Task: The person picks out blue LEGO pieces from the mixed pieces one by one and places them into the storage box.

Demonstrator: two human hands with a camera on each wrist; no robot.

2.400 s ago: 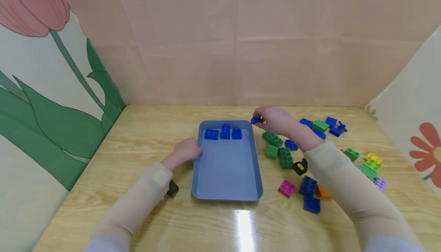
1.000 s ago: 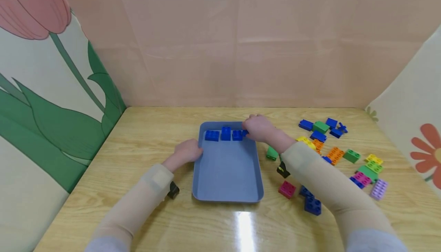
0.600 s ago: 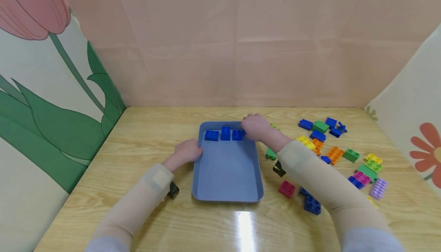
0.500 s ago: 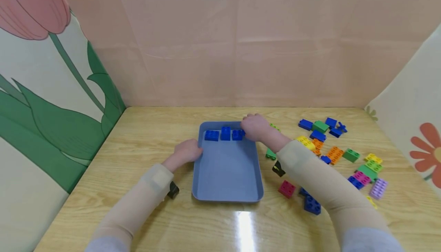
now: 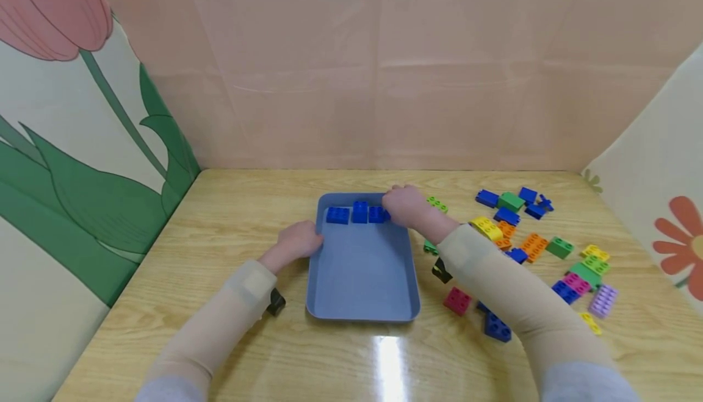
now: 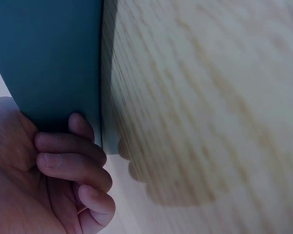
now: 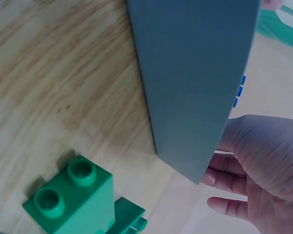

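Observation:
A grey-blue tray (image 5: 362,274) lies on the table, with blue toy bricks (image 5: 359,212) in a row along its far end. My left hand (image 5: 298,240) grips the tray's left side; in the left wrist view its curled fingers (image 6: 75,165) lie against the outer wall. At the tray's far right corner, my right hand (image 5: 409,205) reaches over the rim and holds a blue brick (image 5: 387,215), mostly hidden by the hand, at the right end of the row. In the right wrist view the tray wall hides its fingertips and that brick.
Right of the tray, loose bricks lie scattered: green (image 7: 73,200), yellow (image 5: 486,227), orange (image 5: 534,247), magenta (image 5: 457,301), dark blue (image 5: 497,327) and purple (image 5: 604,301). A small black object (image 5: 276,302) shows beside the left forearm. Pink backing (image 5: 373,85) stands behind the table.
My right hand has carried the blue brick from beyond the tray's corner into the row, then edged slightly left. The neighbouring brick has shifted a little left. My left hand stays on the tray.

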